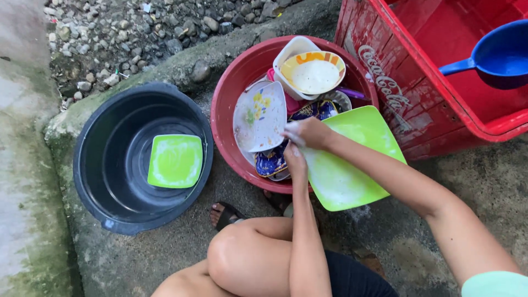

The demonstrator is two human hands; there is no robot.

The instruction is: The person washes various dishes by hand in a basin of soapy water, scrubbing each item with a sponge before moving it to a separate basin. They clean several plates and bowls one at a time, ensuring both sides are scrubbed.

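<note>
Two hands working at a soapy green plate over a red basin of dishes.

The right hand [309, 132] is pressing closed on the upper edge of the big green plate [352, 165], which is leaning on the rim of the red basin [224, 104]; the left hand [295, 159] is gripping the plate's near edge, its fingers partly hidden. Whether a sponge is under the right palm cannot be told. A white flowered plate [259, 116] is covering a blue dish [270, 162]. A small green plate [175, 160] is lying in the black tub [91, 165]. The red crate [401, 82] and blue scoop [498, 55] are cut off.
</note>
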